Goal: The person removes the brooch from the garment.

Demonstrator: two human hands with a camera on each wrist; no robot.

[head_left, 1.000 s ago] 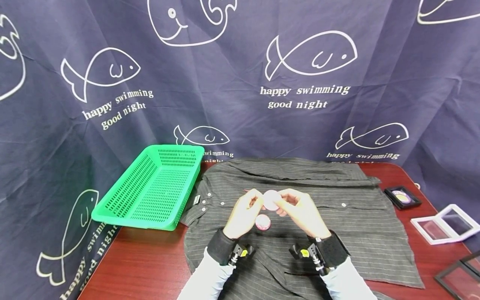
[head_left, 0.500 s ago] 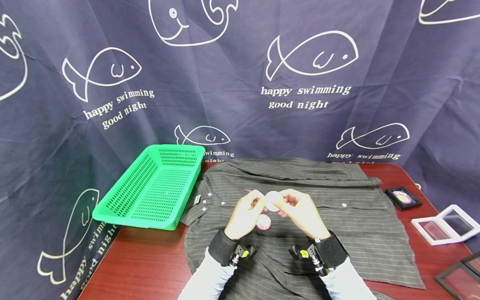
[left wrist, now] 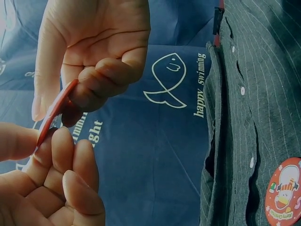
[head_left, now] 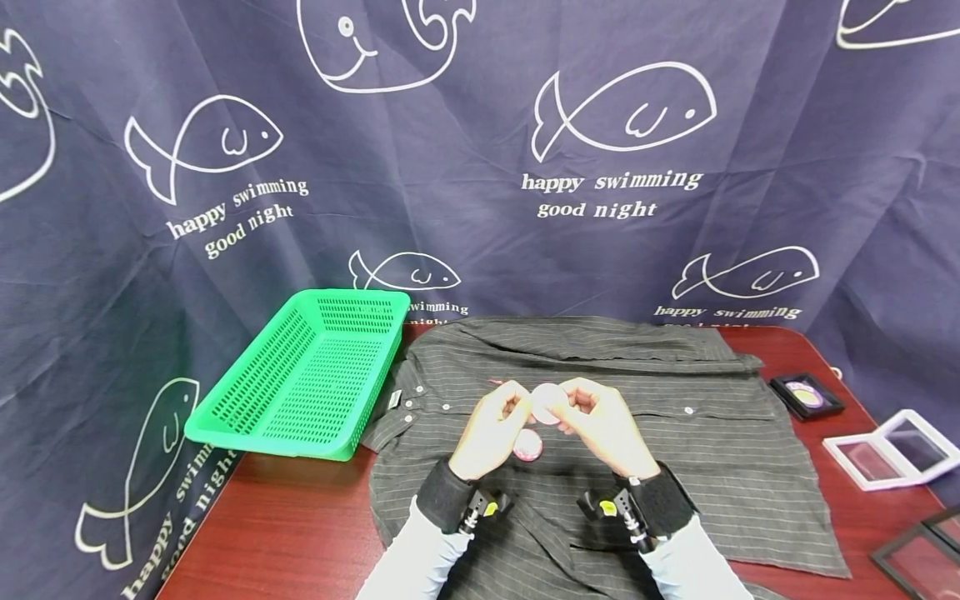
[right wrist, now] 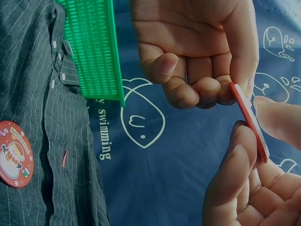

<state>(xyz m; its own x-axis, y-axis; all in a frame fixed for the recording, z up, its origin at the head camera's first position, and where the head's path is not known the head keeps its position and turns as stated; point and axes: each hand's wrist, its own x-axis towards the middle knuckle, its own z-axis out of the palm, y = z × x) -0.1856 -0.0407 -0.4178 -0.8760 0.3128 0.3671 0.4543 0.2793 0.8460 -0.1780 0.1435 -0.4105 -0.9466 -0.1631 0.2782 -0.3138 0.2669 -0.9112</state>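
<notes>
Both hands hold a thin round disc with a red edge (right wrist: 249, 123) between them above the shirt; in the head view its upper face (head_left: 547, 403) looks pale. My left hand (head_left: 491, 425) pinches its left edge with thumb and fingertips. From the other side my right hand (head_left: 606, 423) pinches it too, thumb (right wrist: 277, 120) across the pale face and fingers beneath. Below lies a red round badge (head_left: 528, 445) with a snowman print, flat on the dark striped shirt (head_left: 712, 475) and touched by neither hand. Fingers hide much of the held disc's underside.
A green perforated basket (head_left: 348, 446) stands at the left of the red-brown table (head_left: 300, 517). On the right lie a black case (head_left: 806, 395), an open white-framed case (head_left: 885, 450) and a dark-framed case (head_left: 922, 558). A small red strip (right wrist: 65, 158) lies on the shirt.
</notes>
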